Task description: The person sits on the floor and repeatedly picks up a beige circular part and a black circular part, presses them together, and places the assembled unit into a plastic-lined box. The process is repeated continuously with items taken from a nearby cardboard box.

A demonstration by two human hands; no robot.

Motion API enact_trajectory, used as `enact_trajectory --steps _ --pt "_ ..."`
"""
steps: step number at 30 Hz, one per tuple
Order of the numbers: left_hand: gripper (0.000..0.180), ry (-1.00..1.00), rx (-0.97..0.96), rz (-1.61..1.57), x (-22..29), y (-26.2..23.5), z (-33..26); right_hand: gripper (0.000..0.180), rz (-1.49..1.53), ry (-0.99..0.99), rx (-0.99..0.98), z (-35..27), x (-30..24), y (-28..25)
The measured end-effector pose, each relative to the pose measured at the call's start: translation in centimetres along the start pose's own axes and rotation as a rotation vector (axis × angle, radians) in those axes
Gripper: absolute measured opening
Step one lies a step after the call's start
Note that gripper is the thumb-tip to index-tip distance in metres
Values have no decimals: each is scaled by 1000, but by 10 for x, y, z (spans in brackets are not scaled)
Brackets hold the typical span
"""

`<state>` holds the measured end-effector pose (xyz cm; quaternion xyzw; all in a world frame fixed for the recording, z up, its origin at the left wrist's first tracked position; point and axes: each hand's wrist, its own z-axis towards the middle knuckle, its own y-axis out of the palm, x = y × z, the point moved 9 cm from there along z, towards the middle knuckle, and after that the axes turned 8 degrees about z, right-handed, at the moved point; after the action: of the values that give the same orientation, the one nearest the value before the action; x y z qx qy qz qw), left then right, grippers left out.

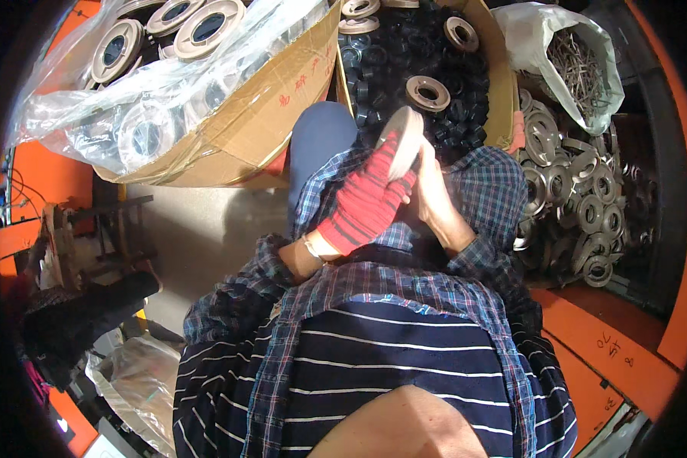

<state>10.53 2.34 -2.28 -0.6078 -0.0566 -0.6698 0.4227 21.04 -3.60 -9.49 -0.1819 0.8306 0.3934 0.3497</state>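
Over my lap, my left hand [366, 198], in a red knitted glove with dark stripes, grips a beige flanged ring [407, 143] that is tilted nearly on edge. My right hand [431, 187] is bare. Its fingers press together against the ring's right side, partly hidden behind it. Just beyond the hands stands a cardboard box [499, 72] full of small black round parts [389, 57]. Another beige ring [427, 94] lies on top of these parts, with one more farther back.
At the left, a cardboard box [244, 114] lined with clear plastic holds several beige-and-black rings [210, 29]. To the right are a heap of metal rings [588, 214] and a white sack [530, 38] of thin metal pieces. Orange metal panels [599, 336] flank me.
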Motion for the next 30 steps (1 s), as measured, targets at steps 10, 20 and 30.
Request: enact_trajectory --steps 10,20,30 --pt "44 -318 -110 -454 -22 -13 8 64 -1096 -829 -62 -31 -74 20" --pt "60 112 -80 45 9 -6 4 62 -130 162 2 -5 7 -25" --pt "63 434 -34 216 57 -21 1 54 502 257 -180 -22 19 -2"
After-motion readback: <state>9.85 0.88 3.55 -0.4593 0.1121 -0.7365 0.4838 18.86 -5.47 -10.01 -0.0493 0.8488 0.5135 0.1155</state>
